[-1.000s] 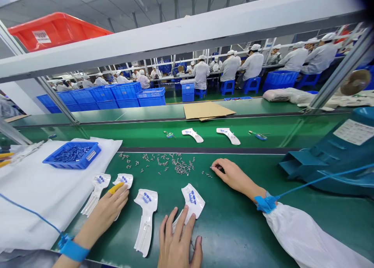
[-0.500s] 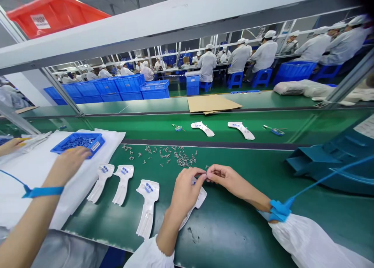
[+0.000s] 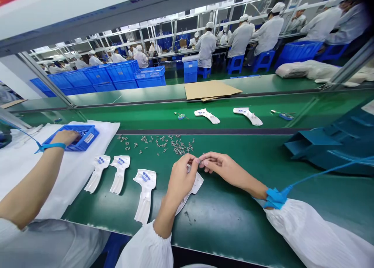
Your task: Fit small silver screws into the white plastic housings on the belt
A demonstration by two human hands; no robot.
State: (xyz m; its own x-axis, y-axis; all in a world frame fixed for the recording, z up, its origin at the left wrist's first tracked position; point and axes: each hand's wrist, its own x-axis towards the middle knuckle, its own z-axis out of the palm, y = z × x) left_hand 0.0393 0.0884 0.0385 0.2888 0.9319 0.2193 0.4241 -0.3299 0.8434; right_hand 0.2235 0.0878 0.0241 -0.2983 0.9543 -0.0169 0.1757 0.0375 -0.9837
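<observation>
My left hand [image 3: 181, 176] and my right hand [image 3: 220, 165] meet fingertip to fingertip over the green bench [image 3: 228, 217]. Pinched between them is a small shiny metal part [image 3: 200, 163], too tiny to name, partly covered by the fingers. Beneath my left hand lies a white plastic handle-shaped shell [image 3: 195, 185], largely hidden by hand and wrist. Just beyond my fingers is a scatter of similar small metal parts [image 3: 181, 146]. Three more white shells [image 3: 145, 194] lie to the left, with blue pieces at their wide ends.
At left, a co-worker's hand [image 3: 67, 137] reaches into a blue tray [image 3: 87, 140] of small blue parts on white sheeting [image 3: 109, 133]. The green conveyor [image 3: 146, 121] carries two shells [image 3: 248, 116] and small wired parts [image 3: 181, 116]. A teal bin [image 3: 321, 147] stands right.
The co-worker's hand has gone down into the blue tray. My hands stay together, the right fingers slightly shifted around the small metal part. The camera view has tilted downward.
</observation>
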